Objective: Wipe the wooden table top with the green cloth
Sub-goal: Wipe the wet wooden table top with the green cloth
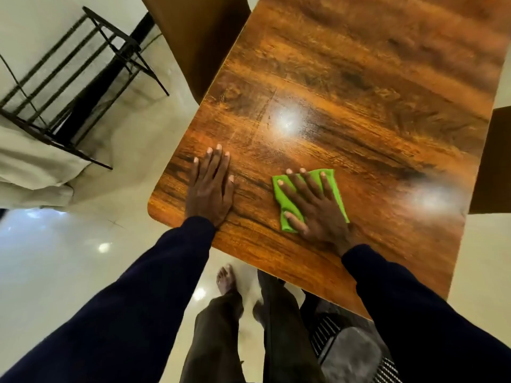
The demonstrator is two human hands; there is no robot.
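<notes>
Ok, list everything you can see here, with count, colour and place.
wooden table top: 1, glossy brown, centre
green cloth: 1, bright green, on the table near its front edge
metal rack: 1, black, upper left
fabric sheet: 1, off-white, left edge
brown furniture: 2 pieces, past the table's far-left side and at the right edge
mat: 1, grey, bottom right floor
left hand: 1, flat on bare table
right hand: 1, flat, pressing the cloth
sleeves: 2, dark navy
bare foot: 1, on the floor below the table edge
</notes>
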